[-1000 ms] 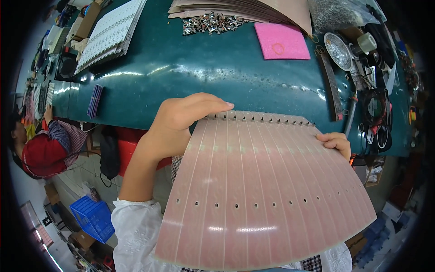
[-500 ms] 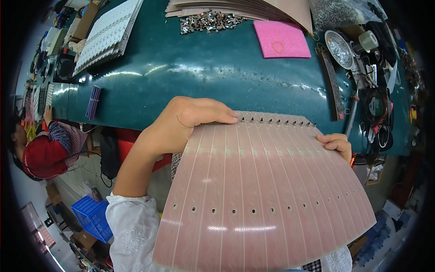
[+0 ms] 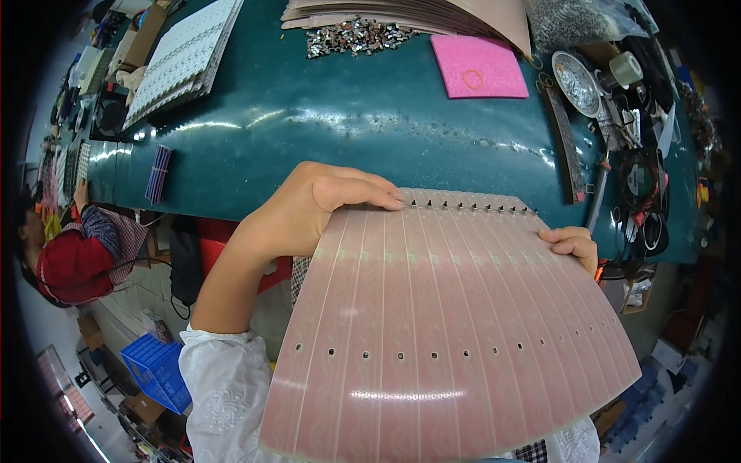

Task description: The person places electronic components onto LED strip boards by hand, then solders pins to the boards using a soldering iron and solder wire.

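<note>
A large pink sheet (image 3: 440, 301), scored by pale lines into long strips, tilts toward me off the table's near edge. Small dark metal clips (image 3: 461, 205) stand in a row along much of its far edge, and a row of small holes crosses its lower part. My left hand (image 3: 324, 197) grips the far-left edge, its thumb lying on the sheet beside the row's left end; the fingers underneath are hidden. On the right side, my right hand (image 3: 573, 247) is closed round the sheet's edge, fingers curled over the top.
Loose metal clips (image 3: 359, 37) lie piled on the green table (image 3: 255, 147), near stacked pink sheets (image 3: 494, 19) and a pink foam pad (image 3: 482, 68). White patterned sheets (image 3: 185, 62) sit far left. A metal bar (image 3: 562, 143) and metal bowl (image 3: 577, 81) lie right. Another person (image 3: 77, 258) sits left.
My left wrist and thumb have shifted very slightly on the sheet's edge. The sheet's lower part has tilted a little; my right hand keeps its hold.
</note>
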A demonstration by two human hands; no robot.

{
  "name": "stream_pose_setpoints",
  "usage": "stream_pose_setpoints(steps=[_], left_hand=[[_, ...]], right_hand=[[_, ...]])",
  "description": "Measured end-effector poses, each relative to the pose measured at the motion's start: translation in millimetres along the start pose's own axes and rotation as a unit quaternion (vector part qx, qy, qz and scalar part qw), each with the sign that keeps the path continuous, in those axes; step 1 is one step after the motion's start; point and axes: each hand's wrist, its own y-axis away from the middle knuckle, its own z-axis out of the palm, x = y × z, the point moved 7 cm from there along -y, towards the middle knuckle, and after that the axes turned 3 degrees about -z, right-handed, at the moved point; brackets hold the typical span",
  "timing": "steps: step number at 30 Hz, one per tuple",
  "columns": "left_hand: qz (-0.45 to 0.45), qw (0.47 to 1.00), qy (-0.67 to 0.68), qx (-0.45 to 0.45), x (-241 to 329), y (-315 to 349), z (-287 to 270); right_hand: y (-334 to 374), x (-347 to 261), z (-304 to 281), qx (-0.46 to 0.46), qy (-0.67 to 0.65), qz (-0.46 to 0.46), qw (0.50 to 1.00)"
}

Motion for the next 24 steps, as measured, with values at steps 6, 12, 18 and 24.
stream_pose_setpoints(steps=[6, 12, 18, 24], left_hand=[[-0.015, 0.999, 0.027, -0.010, -0.2, -1.1, 2.1], [-0.042, 0.996, -0.069, 0.042, 13.6, -2.2, -8.0], [-0.037, 0.986, -0.096, 0.128, 33.7, 23.0, -19.4], [0.039, 0.949, -0.112, 0.293, 27.6, 58.3, -12.5]], right_hand=[[-1.8, -0.5, 1.4, -0.003, -0.008, -0.011, 1.000], [-2.2, -0.9, -0.5, 0.005, -0.006, -0.003, 1.000], [-4.0, -7.1, 1.6, 0.010, 0.027, 0.008, 1.000], [-8.7, -10.1, 3.2, 0.023, 0.033, 0.036, 0.999]])
